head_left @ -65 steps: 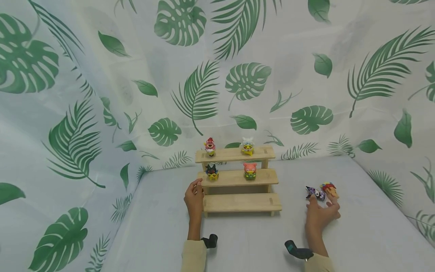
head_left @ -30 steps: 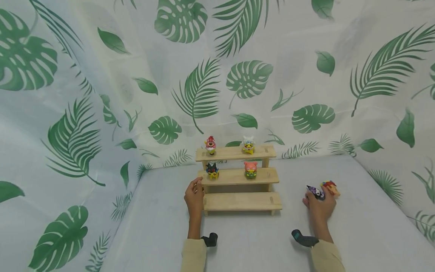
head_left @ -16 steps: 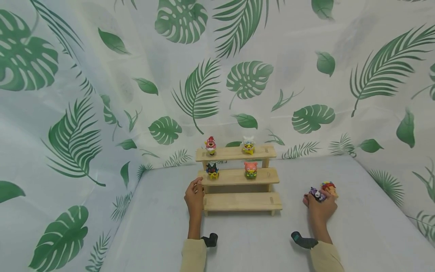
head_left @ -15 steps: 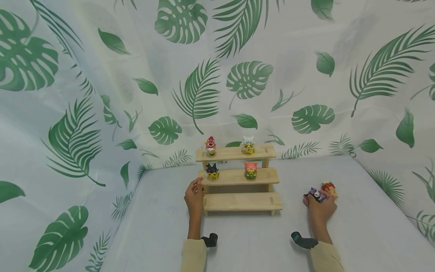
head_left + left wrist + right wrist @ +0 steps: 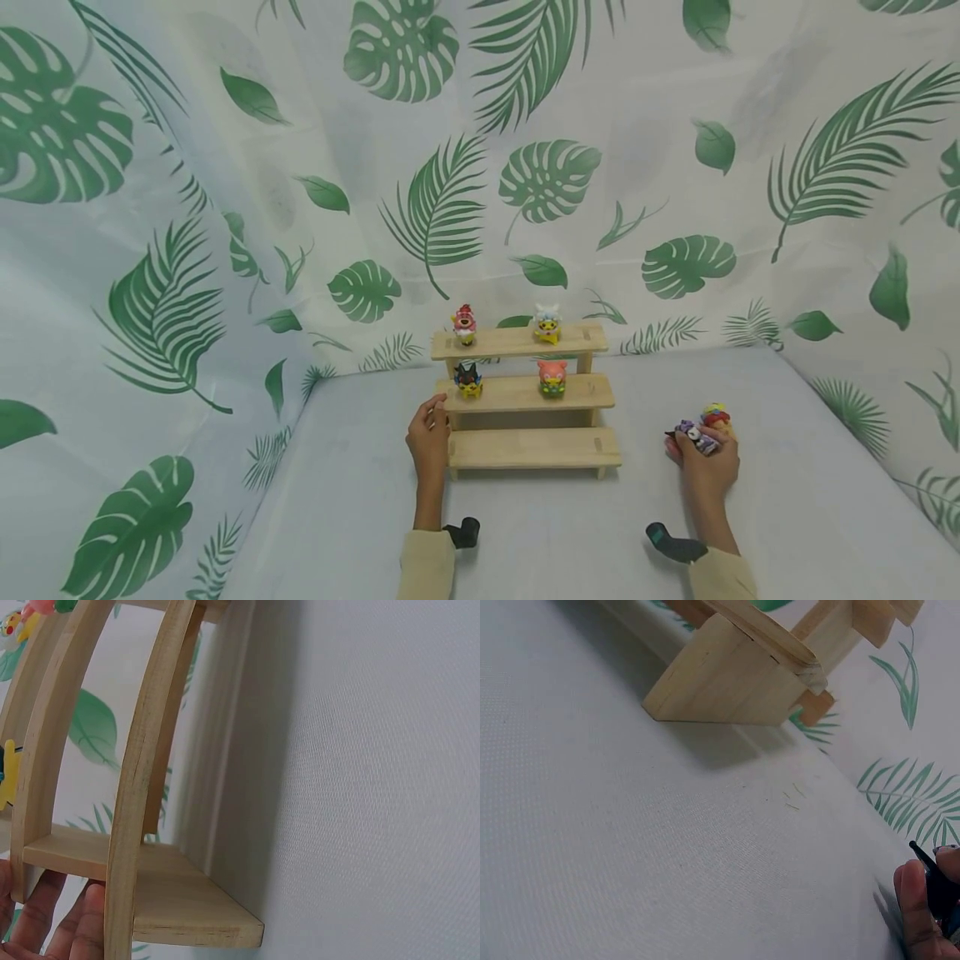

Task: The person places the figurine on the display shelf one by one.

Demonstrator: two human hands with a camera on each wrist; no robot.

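Observation:
My left hand [image 5: 429,440] holds the left end of a three-tier wooden shelf [image 5: 534,448]; in the left wrist view its fingers [image 5: 81,922] curl at the side support below the middle board. To the right of the shelf, my right hand [image 5: 708,473] grips a purple, black and white figurine [image 5: 699,437] between thumb and fingers. Just behind it, against the fingers, is a figurine with a red, yellow and blue top [image 5: 716,414], partly hidden by the hand. In the right wrist view only the fingertips and a dark pointed part of the held figurine [image 5: 939,889] show.
On the top board stand a pink-and-red figurine [image 5: 465,325] and a white-and-yellow one [image 5: 547,324]. The middle board bears a black-and-yellow figurine [image 5: 468,380] and a pink-and-green one [image 5: 552,379]. Leaf-patterned cloth [image 5: 615,92] surrounds the pale tabletop [image 5: 555,533].
My right hand has closed from a spread pose around the purple figurine and shifted slightly left with it. The red-topped figurine has also shifted a little left. My left hand has stayed at the shelf.

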